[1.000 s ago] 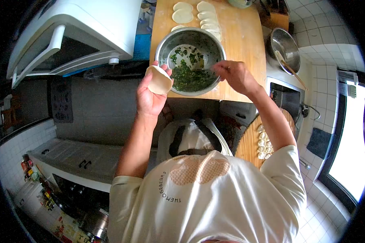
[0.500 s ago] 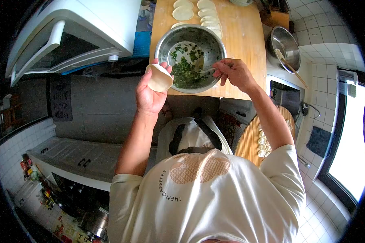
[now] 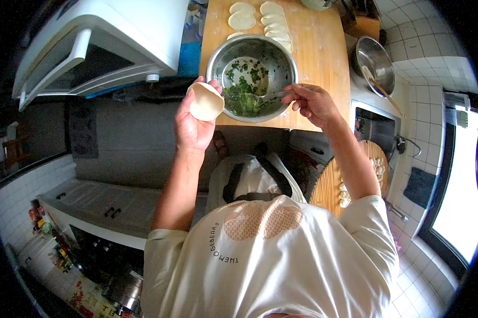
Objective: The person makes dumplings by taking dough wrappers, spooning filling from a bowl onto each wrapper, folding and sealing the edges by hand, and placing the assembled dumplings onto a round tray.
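My left hand (image 3: 195, 127) holds a round dough wrapper (image 3: 206, 102) on its palm and fingers, beside the left rim of a steel bowl (image 3: 287, 61). Chopped green filling (image 3: 244, 87) lies in the bowl. The fingers of my right hand (image 3: 314, 103) are closed on the handle of a spoon (image 3: 268, 97) at the bowl's right rim. The spoon's head rests in the filling. Behind the bowl, more dough wrappers (image 3: 242, 20) lie in overlapping rows on the wooden board (image 3: 318, 53).
On the right stands another steel bowl (image 3: 375, 61) with a wooden-handled utensil (image 3: 383, 91) in it. A round slatted tray (image 3: 323, 188) bears several dumplings (image 3: 345, 196) near my right forearm. A white appliance (image 3: 117, 32) stands at the upper left.
The spoon in my right hand has moved left through the filling, and its head now shows more clearly. The wrapper on my left hand is turned a little more toward the camera.
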Tool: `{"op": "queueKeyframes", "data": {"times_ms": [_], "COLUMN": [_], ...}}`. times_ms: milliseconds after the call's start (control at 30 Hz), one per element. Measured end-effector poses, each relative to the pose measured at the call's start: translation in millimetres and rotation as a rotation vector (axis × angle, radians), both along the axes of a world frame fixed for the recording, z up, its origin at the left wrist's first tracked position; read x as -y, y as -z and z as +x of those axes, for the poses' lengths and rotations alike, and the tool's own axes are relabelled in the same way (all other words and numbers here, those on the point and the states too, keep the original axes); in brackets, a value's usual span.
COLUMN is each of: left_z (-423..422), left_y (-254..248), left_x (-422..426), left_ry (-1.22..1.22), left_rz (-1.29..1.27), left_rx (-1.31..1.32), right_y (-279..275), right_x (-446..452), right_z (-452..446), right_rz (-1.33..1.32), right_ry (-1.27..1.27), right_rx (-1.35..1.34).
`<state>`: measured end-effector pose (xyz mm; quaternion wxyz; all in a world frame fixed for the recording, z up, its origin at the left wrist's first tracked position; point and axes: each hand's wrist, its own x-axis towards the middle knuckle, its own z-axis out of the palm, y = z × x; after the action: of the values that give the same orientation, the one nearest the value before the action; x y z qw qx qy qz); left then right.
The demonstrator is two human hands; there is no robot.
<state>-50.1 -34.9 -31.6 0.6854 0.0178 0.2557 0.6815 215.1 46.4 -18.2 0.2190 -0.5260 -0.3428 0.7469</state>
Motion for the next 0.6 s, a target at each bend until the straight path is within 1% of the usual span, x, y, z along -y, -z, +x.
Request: {"op": "queueKeyframes", "data": {"times_ms": [67,133,233,300,333,433,467,533,600], "left_z": [-2,-3,-4,1,7,26,31,47,56], "left_y": [-10,-18,-28,-31,-34,-21,-17,-26,-36], "left_x": [0,0,1,0,-3,-22,-29,-46,-53], "left_ry": [-0.012,-0.025,-0.007,0.087,0.112,0.115,0.141,0.076,0.084], "left_rz": [-0.069,-0.088,-0.111,-0.088,-0.102,-0.113,-0.078,-0.084,-0.081], "left_rx": [-0.095,-0.124,-0.081,-0.008,-0.036,-0.039,-0.063,-0.050,-0.035], "right_y": [1,1,-3,-10,-16,-41,-50,-57,-56], "right_x": [0,-1,-4,-7,-8,-6,-3,10,27], "right_z": [2,4,7,9,8,7,4,-3,-15], "right_rz": [0.009,0.018,0.039,0.087,0.093,0.141,0.191,0.247,0.605], "right_ry": [0.024,0.047,0.099,0.155,0.155,0.201,0.205,0.217,0.122], "right_rx": [-0.031,-0.064,-0.083,-0.103,-0.109,-0.152,-0.148,-0.143,0.021]}}
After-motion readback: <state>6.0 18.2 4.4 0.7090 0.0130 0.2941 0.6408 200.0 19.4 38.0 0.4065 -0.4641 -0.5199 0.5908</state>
